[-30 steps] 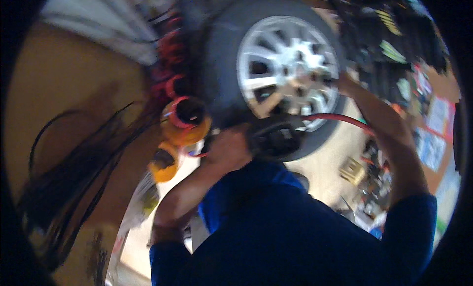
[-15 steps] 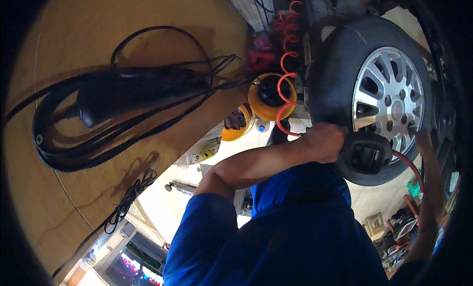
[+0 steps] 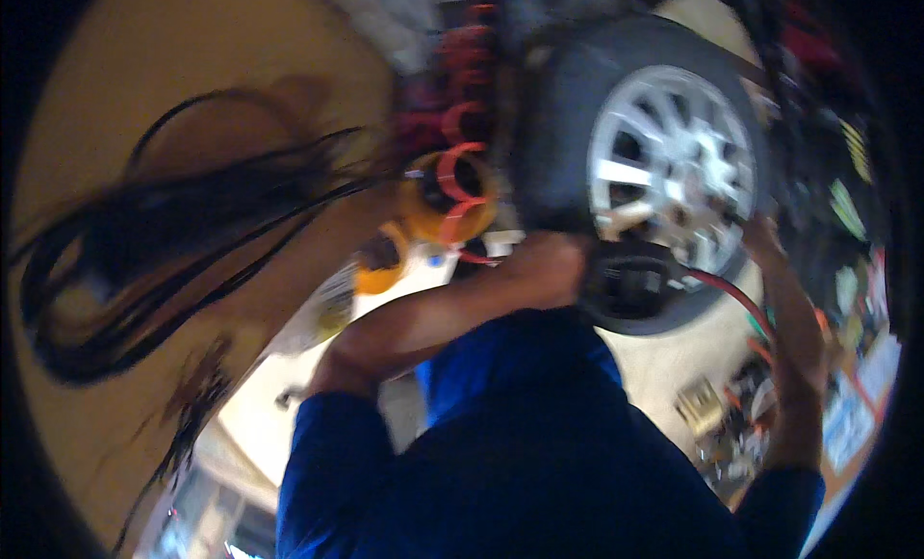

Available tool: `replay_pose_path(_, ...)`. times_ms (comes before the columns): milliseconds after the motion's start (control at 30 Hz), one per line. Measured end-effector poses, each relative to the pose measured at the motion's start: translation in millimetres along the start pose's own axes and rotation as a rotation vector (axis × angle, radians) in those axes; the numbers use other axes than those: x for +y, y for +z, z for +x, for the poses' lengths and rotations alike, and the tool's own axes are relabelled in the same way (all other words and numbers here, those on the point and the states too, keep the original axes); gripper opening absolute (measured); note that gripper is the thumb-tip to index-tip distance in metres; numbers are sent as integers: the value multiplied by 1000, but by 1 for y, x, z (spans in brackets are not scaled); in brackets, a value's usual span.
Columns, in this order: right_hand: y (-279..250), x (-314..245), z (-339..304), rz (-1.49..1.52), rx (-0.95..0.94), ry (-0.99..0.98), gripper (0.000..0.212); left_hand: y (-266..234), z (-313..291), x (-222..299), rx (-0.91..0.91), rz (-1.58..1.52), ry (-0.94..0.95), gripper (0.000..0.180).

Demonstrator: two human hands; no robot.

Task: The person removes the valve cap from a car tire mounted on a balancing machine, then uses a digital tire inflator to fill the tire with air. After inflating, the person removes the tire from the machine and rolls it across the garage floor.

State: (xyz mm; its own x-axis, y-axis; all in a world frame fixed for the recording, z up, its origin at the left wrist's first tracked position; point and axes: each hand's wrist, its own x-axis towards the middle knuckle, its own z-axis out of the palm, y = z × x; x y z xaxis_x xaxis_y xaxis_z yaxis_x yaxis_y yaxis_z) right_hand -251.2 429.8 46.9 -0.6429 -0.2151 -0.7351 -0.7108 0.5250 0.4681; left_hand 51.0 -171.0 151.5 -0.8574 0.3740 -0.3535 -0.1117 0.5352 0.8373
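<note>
My left hand (image 3: pixel 551 268) is closed round the handle of a black tyre inflator gauge (image 3: pixel 631 278), held in front of the lower tyre. A coiled red air hose (image 3: pixel 462 164) runs down to the gauge's grip. From its other side a thin red hose (image 3: pixel 736 294) curves to my right forearm and passes out of sight there. The upright wheel has a black tyre (image 3: pixel 558 126) and a silver multi-spoke alloy rim (image 3: pixel 616 169). My right hand (image 3: pixel 762 239) is at the rim's lower right edge; its fingers are smeared, and whatever they may hold is hidden.
Left stands a tan surface (image 3: pixel 241 39) with a looped black cable (image 3: pixel 58 366) against it. Two yellow buckets (image 3: pixel 423 222) (image 3: pixel 377 275) stand between it and the wheel. Lower right lie a beige box (image 3: pixel 700 407) and jumbled tools. Motion blurs the view.
The whole view has shifted, so wheel, buckets and cable sit further left and mostly higher. More clutter shows at the right. My left hand still grips the gauge; my right stays by the rim.
</note>
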Motion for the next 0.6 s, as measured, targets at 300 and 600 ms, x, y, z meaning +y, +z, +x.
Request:
replay_pose_path(300, -145, -64, -52, 29, -22, -31, 25, -7, 3, 2, -61, 157, -52, 52)
replay_pose_path(600, -171, -65, -55, 76, -135, 34, 22, -10, 3, 7, -29, 197, -34, 41)
